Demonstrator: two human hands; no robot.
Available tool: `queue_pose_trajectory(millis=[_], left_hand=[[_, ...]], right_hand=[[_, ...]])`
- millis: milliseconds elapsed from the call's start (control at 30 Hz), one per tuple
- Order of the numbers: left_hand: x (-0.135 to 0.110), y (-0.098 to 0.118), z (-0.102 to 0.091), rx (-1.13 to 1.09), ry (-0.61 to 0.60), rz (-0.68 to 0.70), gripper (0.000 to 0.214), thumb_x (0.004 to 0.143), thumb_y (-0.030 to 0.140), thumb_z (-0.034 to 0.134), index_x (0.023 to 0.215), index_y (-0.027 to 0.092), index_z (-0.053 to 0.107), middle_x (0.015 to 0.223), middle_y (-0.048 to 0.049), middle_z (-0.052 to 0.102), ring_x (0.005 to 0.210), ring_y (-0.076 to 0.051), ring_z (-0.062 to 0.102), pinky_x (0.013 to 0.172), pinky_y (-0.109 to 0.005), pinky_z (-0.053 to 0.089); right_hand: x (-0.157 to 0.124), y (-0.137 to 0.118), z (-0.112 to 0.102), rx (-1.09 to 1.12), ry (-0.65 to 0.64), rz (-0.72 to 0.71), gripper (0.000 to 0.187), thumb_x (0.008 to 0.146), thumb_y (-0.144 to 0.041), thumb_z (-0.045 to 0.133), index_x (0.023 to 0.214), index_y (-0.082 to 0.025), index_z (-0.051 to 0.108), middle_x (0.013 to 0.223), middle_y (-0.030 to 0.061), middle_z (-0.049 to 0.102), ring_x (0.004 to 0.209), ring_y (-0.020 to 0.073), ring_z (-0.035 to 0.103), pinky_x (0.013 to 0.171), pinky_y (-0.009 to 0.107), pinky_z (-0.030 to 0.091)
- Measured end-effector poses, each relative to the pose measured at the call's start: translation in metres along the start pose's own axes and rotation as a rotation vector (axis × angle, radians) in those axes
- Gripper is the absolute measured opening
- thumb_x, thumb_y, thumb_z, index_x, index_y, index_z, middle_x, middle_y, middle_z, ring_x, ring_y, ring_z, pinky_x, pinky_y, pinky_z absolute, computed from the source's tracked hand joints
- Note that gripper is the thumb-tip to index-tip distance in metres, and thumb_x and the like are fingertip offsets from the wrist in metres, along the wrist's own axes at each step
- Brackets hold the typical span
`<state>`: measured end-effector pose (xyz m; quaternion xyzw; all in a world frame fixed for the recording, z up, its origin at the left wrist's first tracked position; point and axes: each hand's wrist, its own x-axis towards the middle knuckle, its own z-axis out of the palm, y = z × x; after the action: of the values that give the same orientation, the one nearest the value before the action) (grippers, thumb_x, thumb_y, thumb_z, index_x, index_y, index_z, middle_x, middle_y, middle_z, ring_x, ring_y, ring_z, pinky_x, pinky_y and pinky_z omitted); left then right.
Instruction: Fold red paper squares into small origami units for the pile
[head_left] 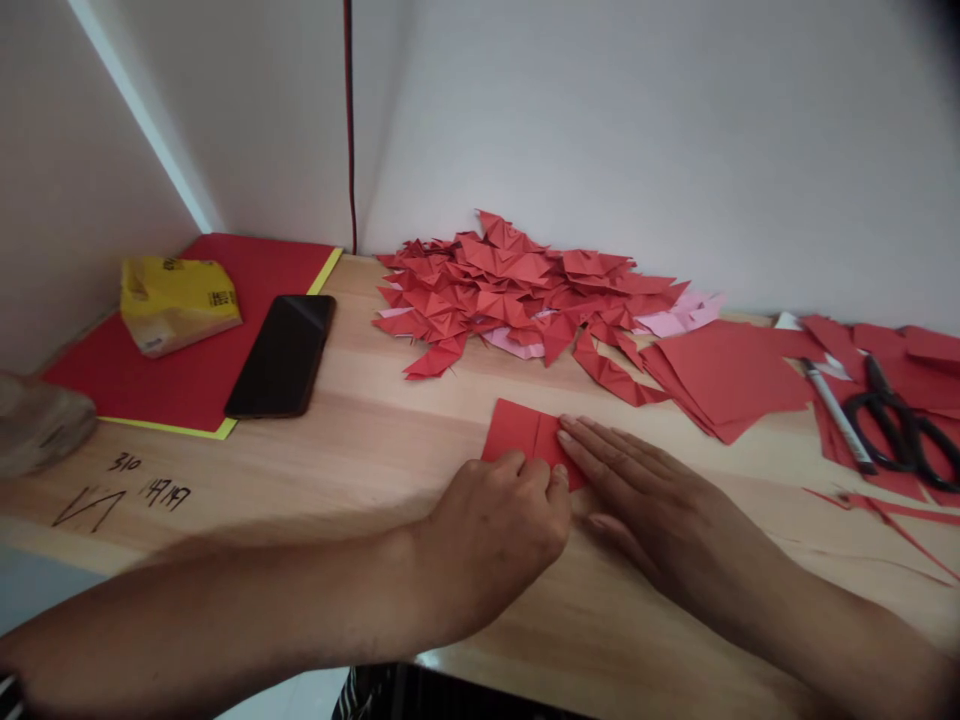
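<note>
A folded piece of red paper [517, 428] lies on the wooden table in front of me, with a crease line running down its upper part. My left hand [499, 530] is closed, its curled fingers on the paper's lower edge; the fingertips are partly hidden. Fingers stretched out and together, my right hand [652, 490] rests flat over the right side of the same paper. Behind the hands is a large heap of folded red paper pieces [510, 275], with some pink ones [682, 315] among them.
Flat red sheets [735, 375] are stacked at the right, near black-handled scissors [904, 425], a marker [838, 418] and thin red paper strips [900, 512]. At the left are a phone [281, 355], a yellow packet [180, 300] and large red sheets [172, 385]. A wall stands behind.
</note>
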<state>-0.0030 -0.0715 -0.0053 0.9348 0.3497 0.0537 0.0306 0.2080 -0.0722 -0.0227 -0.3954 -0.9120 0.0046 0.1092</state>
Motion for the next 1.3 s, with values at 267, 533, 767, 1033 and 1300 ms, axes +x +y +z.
queue_pose_trajectory(millis=[267,533,767,1033,1300], left_hand=[[-0.001,-0.002,0.008,0.026,0.067,0.008,0.013,0.087,0.006,0.053,0.096,0.011,0.06,0.079,-0.0043,0.063,0.068,-0.02,0.061,0.046,-0.03,0.044],[-0.008,0.004,0.001,0.189,0.132,0.12,0.021,0.088,0.005,0.046,0.084,0.009,0.066,0.082,-0.0097,0.064,0.077,-0.024,0.061,0.052,-0.034,0.047],[-0.012,0.005,0.017,0.275,0.26,0.176,0.033,0.092,0.012,0.046,0.117,0.002,0.065,0.125,-0.0191,0.063,0.119,-0.032,0.056,0.096,-0.047,0.047],[-0.017,0.007,0.017,0.276,0.261,0.207,0.03,0.089,0.015,0.052,0.111,0.002,0.068,0.121,-0.0213,0.066,0.117,-0.034,0.059,0.105,-0.055,0.04],[-0.015,0.009,0.01,0.278,0.292,0.164,0.036,0.089,0.019,0.054,0.118,0.0,0.065,0.119,-0.0196,0.067,0.112,-0.03,0.063,0.103,-0.046,0.045]], right_hand=[[0.019,0.007,0.0,-0.052,-0.025,-0.075,0.056,0.098,-0.035,0.044,0.147,-0.008,0.038,0.149,0.0166,0.043,0.139,0.0275,0.04,0.11,0.051,0.041],[0.014,0.009,0.009,-0.001,-0.041,-0.025,0.073,0.097,-0.039,0.046,0.157,-0.018,0.011,0.157,0.0132,0.031,0.145,0.0251,0.028,0.113,0.05,0.035],[0.012,0.012,0.008,0.061,-0.123,-0.007,0.072,0.098,-0.039,0.044,0.157,-0.021,0.006,0.16,0.0107,0.023,0.148,0.0242,0.017,0.116,0.052,0.028],[0.009,0.005,0.003,0.054,-0.15,0.023,0.073,0.099,-0.04,0.041,0.157,-0.023,0.0,0.162,0.0103,0.019,0.149,0.0243,0.012,0.117,0.054,0.025],[-0.027,-0.044,0.002,0.012,-0.126,0.025,0.078,0.097,-0.043,0.039,0.157,-0.009,0.002,0.16,0.017,0.021,0.148,0.0255,0.019,0.112,0.049,0.037]])
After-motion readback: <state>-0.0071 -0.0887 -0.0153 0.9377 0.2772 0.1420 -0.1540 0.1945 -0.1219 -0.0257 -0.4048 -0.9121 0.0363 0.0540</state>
